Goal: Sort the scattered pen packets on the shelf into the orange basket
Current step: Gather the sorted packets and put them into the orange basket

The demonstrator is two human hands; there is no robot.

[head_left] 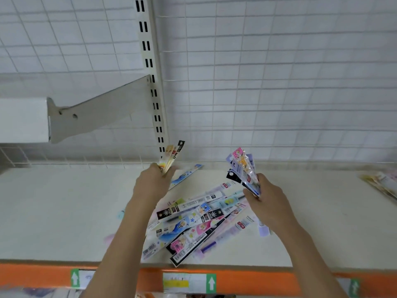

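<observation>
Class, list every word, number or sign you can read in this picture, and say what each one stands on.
White up arrow on green: shelf-edge labels on the orange rail.
Print and barcodes on the pen packets on the shelf: too blurred to read.
Packets in the left hand and right hand: unreadable.
No words can be read anywhere.

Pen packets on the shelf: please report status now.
Left hand shut on a few packets. Right hand shut on a fanned bunch. Big pile still on shelf. Orange basket not in view.
</observation>
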